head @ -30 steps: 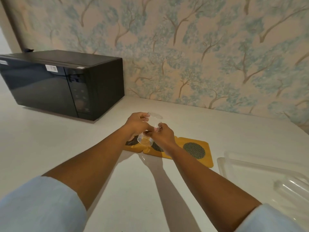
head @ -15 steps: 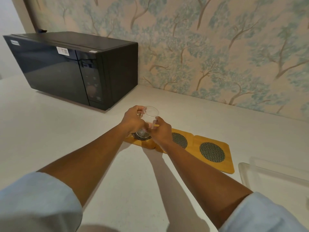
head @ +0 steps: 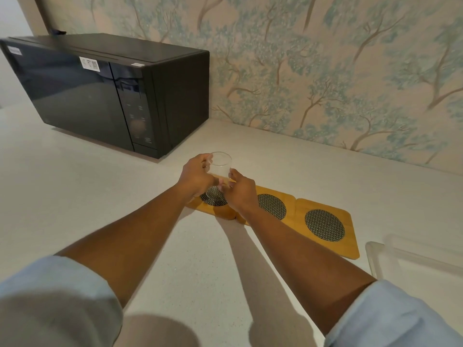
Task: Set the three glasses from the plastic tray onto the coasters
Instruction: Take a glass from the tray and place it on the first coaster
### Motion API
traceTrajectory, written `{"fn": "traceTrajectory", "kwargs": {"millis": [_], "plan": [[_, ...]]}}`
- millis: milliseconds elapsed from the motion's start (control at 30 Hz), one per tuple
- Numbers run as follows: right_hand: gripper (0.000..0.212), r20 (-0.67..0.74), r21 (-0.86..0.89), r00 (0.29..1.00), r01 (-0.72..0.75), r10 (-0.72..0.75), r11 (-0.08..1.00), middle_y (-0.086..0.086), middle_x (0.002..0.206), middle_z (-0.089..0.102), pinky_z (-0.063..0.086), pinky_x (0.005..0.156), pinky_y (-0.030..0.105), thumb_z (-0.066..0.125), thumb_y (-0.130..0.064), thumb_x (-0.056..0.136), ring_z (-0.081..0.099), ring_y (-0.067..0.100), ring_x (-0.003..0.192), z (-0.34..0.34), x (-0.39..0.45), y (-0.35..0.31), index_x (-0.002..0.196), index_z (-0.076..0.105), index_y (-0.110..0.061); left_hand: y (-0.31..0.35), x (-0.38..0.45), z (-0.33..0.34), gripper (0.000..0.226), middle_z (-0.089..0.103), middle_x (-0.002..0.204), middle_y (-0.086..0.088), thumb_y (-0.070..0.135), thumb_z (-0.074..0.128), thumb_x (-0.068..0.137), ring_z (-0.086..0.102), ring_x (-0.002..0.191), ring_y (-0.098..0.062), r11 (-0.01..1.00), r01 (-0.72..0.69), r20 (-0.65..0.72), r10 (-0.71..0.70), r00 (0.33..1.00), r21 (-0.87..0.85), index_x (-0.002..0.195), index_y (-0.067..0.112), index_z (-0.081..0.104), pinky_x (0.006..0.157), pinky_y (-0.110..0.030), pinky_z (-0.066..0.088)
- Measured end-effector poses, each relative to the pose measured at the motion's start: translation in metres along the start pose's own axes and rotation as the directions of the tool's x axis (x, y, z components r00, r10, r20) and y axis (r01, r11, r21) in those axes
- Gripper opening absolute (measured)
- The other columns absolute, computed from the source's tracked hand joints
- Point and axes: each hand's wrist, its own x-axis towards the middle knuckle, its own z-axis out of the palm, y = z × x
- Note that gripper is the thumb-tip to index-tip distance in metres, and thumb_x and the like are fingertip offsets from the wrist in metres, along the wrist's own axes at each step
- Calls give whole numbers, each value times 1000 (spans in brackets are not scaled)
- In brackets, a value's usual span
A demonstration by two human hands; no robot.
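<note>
A clear glass (head: 220, 169) stands upright over the left coaster (head: 216, 207), its base at the coaster's dark mesh disc. My left hand (head: 195, 177) grips it from the left and my right hand (head: 241, 189) from the right. Three square wooden coasters lie in a row on the white counter; the middle coaster (head: 273, 206) and the right coaster (head: 324, 227) are bare. A corner of the clear plastic tray (head: 375, 256) shows at the right edge; its inside is out of view.
A black microwave (head: 105, 93) stands at the back left, close behind the left coaster. The tree-patterned wall (head: 325, 71) runs along the counter's far edge. Open white counter (head: 75, 196) stretches to the left and front.
Both hands have turned the glass from tilted to upright and lowered it onto the left coaster. The view has shifted left, so the tray has slid mostly out of frame.
</note>
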Motion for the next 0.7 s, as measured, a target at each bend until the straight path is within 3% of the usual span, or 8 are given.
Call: {"fn": "traceTrajectory", "kwargs": {"millis": [167,233,333,433,500,700], "plan": [[43,34,-34,999,-26,27,999,16,116,69,55,83,42,64,-29,90,66,32,106,-1,0,1,125,57,-5,3,-4,1,91,49,150,-6,12,87,72,47,136,-30,998,0,-18,1,1000,59,149,19,38,106,-41,43],[56,47,-63,997,-51,54,997,16,127,64,53,90,41,64,-31,89,60,32,117,-4,0,1,136,48,-5,7,-6,0,97,43,155,-6,22,88,72,42,139,-31,995,-1,-46,5,999,99,152,21,32,108,-43,40],[71,35,-61,994,-100,102,993,16,142,53,48,100,39,66,-33,88,53,30,128,-14,-1,2,146,36,-6,16,-12,1,100,36,159,-3,40,84,74,38,143,-31,992,-50,-152,67,986,112,155,26,26,109,-43,40],[63,-29,-57,992,-126,124,990,14,138,56,45,92,32,64,-35,89,56,30,122,-30,-3,4,139,44,-3,31,-21,5,91,34,161,2,53,73,80,37,144,-28,987,-153,-294,159,942,44,154,31,26,108,-43,40],[57,-83,-46,989,-128,124,991,13,133,59,42,87,31,63,-37,89,58,29,117,-43,-8,5,133,49,-3,42,-29,11,82,36,159,3,55,68,84,40,142,-26,972,-230,-338,233,912,48,153,32,29,108,-41,41],[57,-189,-14,975,-123,118,992,12,133,58,45,96,38,61,-37,90,56,27,120,-93,-32,5,135,47,-4,73,-54,44,68,48,152,0,47,62,91,49,135,-24,929,-366,-284,364,887,50,150,28,34,96,-25,38]]}}
